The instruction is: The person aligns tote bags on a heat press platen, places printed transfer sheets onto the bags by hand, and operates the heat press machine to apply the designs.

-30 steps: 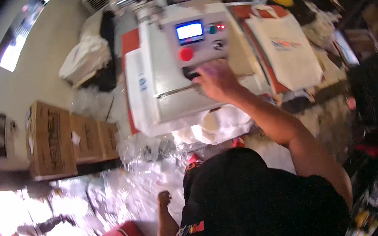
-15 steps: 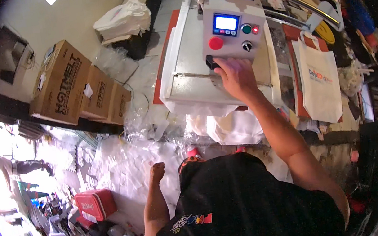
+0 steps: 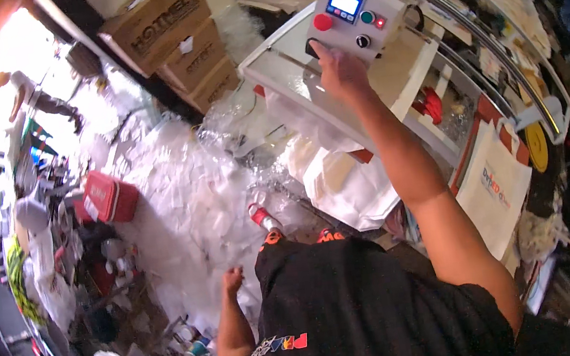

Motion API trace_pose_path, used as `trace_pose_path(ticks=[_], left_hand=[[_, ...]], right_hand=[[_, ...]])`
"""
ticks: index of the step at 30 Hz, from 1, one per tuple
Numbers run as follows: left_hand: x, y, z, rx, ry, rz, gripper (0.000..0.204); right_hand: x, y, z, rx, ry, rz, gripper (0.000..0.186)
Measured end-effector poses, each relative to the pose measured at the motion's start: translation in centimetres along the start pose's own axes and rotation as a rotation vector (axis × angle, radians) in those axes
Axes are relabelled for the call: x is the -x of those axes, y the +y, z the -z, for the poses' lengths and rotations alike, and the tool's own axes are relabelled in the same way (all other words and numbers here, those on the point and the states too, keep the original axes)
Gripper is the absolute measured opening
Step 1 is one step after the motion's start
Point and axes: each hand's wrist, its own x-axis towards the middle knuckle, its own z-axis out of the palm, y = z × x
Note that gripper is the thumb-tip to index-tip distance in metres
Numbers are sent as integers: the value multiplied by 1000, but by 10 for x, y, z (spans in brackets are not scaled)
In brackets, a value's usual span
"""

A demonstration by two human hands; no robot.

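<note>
My right hand reaches forward and is closed round the black handle at the lower left of a grey control box. That box belongs to a press machine and carries a lit screen, a red push button, a green button and a black knob. Below it lies the machine's pale flat bed. My left hand hangs low at my side, fingers curled in, with nothing visible in it; it touches nothing.
Right of the machine, a white printed tote bag lies on a reddish board. White fabric bulges under the bed. Stacked cartons stand at the back, a red cooler box at left. Plastic sheeting covers the floor; another person is far left.
My view has swung toward the left, so the machine appears tilted and more floor shows. My right hand stays on the handle; my left still hangs at my side.
</note>
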Motion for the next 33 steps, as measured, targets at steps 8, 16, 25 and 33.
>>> trace_pose_path(ticks=[8,16,25,33], left_hand=[[169,-159,-32,98,-204,396,29],[194,-119,1,308,273,82,33],[261,-263,2,410,253,252,31],[314,-303,-31,381,111,599,27]], right_hand=[[5,34,-12,28,62,36,55],[-5,20,-7,107,-96,-76,54],[25,31,6,72,-71,-97,46],[27,47,-4,192,50,-65,43]])
